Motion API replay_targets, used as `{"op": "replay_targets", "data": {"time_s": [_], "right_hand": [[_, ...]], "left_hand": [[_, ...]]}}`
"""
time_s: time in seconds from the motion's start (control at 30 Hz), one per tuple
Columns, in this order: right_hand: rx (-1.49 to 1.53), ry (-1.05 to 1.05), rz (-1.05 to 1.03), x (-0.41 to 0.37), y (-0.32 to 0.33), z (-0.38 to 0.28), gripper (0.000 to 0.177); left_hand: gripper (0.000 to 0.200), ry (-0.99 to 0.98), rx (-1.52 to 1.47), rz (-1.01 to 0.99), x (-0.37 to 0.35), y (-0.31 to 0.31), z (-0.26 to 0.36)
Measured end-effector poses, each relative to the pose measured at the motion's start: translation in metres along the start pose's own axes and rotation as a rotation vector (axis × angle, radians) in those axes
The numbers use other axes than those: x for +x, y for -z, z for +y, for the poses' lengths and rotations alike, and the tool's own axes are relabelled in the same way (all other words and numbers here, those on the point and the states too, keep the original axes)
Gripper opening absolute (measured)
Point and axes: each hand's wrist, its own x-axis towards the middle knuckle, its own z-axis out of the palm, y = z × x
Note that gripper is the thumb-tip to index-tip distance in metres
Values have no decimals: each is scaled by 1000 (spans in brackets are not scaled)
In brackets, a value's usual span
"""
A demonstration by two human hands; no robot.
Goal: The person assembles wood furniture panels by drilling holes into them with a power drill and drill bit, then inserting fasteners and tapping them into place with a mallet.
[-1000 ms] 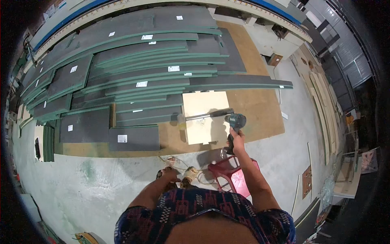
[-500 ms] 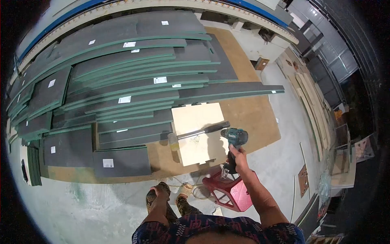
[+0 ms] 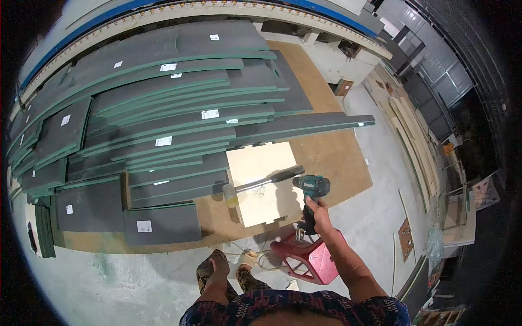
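My right hand (image 3: 319, 214) is closed around the grip of a teal and black cordless drill (image 3: 314, 187), its chuck pointing left. My left hand (image 3: 219, 264) rests on my knee in patterned trousers and holds nothing. In front of the drill lies a pale wooden panel (image 3: 255, 206) with notched edges. A mallet (image 3: 261, 180) with a black grip and a yellowish head lies across this panel, its head past the left edge. Below the drill, close to my right forearm, stands a red plastic stool (image 3: 321, 263).
Dark boards with green edges (image 3: 157, 187) are stacked over the left and middle of a brown sheet (image 3: 348, 163). Behind them runs a long machine beam (image 3: 217, 6) with a blue stripe. Pale strips (image 3: 410, 146) lie on the floor at right. A cable (image 3: 263, 259) lies near my feet.
The view has shifted slightly, so the boards and panel appear a little lower and further left. My right hand still holds the drill, and my left hand stays on my knee.
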Motion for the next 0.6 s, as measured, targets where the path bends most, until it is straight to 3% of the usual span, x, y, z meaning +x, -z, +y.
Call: {"op": "replay_targets", "data": {"time_s": [0.43,0.5,0.6], "right_hand": [[15,25,-29,0,0,4,31],[27,36,-30,-2,-3,2,30],[47,27,-22,-3,-5,2,28]], "left_hand": [[43,-78,-40,47,30,-17,5],[42,-202,4,90,38,-27,3],[35,-595,72,107,7,-17,-17]]}}
